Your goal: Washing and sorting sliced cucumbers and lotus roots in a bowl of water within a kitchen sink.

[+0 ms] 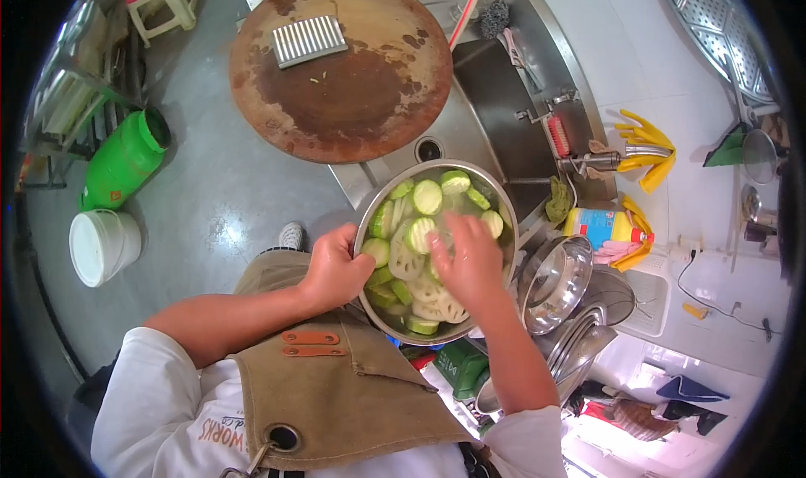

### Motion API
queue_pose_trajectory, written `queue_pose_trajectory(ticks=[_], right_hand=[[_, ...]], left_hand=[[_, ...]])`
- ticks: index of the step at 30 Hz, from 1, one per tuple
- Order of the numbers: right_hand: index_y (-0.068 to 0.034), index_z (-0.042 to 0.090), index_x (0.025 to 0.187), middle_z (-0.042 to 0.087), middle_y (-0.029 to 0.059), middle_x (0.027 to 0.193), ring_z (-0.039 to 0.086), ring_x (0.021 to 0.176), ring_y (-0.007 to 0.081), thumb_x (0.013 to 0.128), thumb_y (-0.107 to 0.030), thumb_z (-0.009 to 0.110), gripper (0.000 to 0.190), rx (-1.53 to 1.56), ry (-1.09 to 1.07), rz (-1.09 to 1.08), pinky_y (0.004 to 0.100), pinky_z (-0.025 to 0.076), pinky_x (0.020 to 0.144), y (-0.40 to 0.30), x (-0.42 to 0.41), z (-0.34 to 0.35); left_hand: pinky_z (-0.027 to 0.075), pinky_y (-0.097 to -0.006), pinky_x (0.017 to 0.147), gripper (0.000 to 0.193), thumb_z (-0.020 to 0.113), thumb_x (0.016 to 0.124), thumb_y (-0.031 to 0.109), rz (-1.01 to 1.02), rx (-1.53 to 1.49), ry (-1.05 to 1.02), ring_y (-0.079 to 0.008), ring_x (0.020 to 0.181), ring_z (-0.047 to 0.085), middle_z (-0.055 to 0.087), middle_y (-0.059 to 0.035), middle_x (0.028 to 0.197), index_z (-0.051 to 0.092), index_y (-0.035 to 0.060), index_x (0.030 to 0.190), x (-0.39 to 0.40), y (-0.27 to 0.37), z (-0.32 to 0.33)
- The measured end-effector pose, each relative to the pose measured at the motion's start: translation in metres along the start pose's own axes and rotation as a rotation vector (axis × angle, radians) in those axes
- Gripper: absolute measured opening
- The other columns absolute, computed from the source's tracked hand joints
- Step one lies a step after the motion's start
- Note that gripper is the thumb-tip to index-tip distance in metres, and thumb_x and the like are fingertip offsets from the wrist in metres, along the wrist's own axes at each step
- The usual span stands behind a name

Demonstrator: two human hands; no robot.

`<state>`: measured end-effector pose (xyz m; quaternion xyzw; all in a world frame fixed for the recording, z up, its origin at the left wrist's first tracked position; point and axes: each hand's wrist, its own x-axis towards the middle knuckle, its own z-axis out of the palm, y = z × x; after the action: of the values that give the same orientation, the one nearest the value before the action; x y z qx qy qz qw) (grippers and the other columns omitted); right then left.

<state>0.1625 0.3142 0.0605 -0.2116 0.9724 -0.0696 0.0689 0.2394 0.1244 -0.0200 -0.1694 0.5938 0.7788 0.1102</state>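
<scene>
A round stainless steel basin stands in front of me, with cloudy water among the vegetables inside. My left hand grips its left rim, the thumb lying over the edge. Crinkle-cut zucchini slices with green skin float mostly around the sides. Pale lotus root slices, full of holes, lie in the middle and lower part. Over the right half of the basin is my right hand, slightly blurred. Its thumb is spread from the fingers and close to a zucchini slice; some fingertips are hidden.
Beyond the basin, a round wooden chopping board bears a wavy metal crinkle cutter. A steel sink lies to the right. Nested metal bowls and strainers crowd the right side. A white bucket and green gas cylinder stand left.
</scene>
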Motion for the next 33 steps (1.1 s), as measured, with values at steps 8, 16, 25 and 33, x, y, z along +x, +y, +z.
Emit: queue_pose_trajectory(ticks=[8,16,25,33], right_hand=[[0.001,0.043,0.132,0.05,0.0269,0.123,0.052,0.111,0.0426,0.08,-0.026,0.069,0.064,0.087,-0.134,0.087,0.0474,0.042,0.096,0.018,0.001,0.04],[0.005,0.041,0.131,0.049,0.0301,0.126,0.051,0.115,0.0433,0.077,-0.021,0.071,0.067,0.437,-0.144,0.313,0.0443,0.043,0.097,0.014,0.022,0.047],[0.003,0.047,0.115,0.057,0.0261,0.104,0.06,0.094,0.0441,0.084,-0.022,0.066,0.044,0.014,0.09,0.101,0.0494,0.048,0.082,-0.042,0.021,0.02],[0.008,0.047,0.125,0.061,0.0235,0.111,0.064,0.093,0.0336,0.085,-0.008,0.063,0.045,0.434,0.052,0.228,0.0395,0.05,0.083,0.008,0.028,0.066]], left_hand=[[0.042,-0.0243,0.054,0.008,0.055,0.075,-0.004,-0.022,0.0,0.037,-0.0051,0.064,0.048,0.058,0.0008,0.07,0.06,-0.0036,0.082,-0.002,0.01,0.002],[0.043,-0.0248,0.054,0.009,0.055,0.076,-0.003,-0.017,-0.07,0.037,-0.005,0.064,0.049,0.059,0.0002,0.071,0.061,-0.004,0.083,0.0,0.011,0.006],[0.042,-0.0264,0.054,0.007,0.056,0.076,-0.001,0.037,-0.017,0.042,-0.0066,0.064,0.048,0.057,-0.0004,0.07,0.059,-0.0035,0.082,0.001,-0.003,0.005],[0.041,-0.0278,0.053,0.008,0.057,0.075,0.001,-0.012,0.046,0.044,-0.0071,0.063,0.047,0.056,-0.0015,0.068,0.059,-0.0038,0.081,-0.002,0.018,0.005]])
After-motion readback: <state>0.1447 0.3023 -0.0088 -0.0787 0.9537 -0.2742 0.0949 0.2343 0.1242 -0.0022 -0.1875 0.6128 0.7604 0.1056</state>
